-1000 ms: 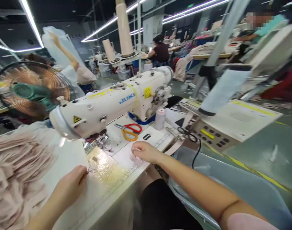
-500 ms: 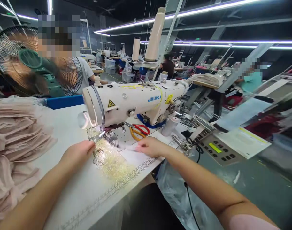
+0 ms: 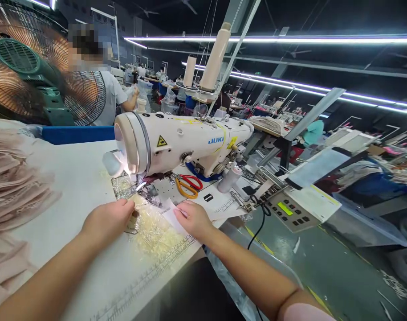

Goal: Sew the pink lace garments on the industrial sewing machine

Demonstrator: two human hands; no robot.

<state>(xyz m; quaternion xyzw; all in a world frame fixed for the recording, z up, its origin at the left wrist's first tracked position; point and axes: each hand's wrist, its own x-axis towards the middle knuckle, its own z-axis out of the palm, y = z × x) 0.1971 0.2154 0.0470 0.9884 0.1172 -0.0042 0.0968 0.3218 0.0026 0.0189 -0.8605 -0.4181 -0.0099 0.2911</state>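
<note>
A white JUKI sewing machine (image 3: 177, 142) stands in front of me, its lamp lit at the needle end. My left hand (image 3: 106, 223) is just left of the needle area, thumb and fingers pinched together; whatever they grip is too small to make out. To the right of the presser area my right hand (image 3: 195, 219) is closed in a pinch beside a pale, paper-like patch (image 3: 173, 217), and its fingertips hide what they hold. Between both hands lies a heap of pale yellow, shiny clippings (image 3: 158, 234). Scissors with red and orange handles (image 3: 187, 189) rest behind my right hand.
Pinkish ruffled fabric (image 3: 16, 187) is piled at the left. A thread cone (image 3: 229, 179) and a black razor-blade-shaped piece (image 3: 208, 197) are on the table (image 3: 79, 174). A control panel (image 3: 288, 211) juts out at right. Behind stand a fan (image 3: 26, 62) and a seated person (image 3: 111, 93).
My right hand has moved left and slightly down, closer to the left hand. My left hand stays beside the needle area. The camera view has shifted and tilted.
</note>
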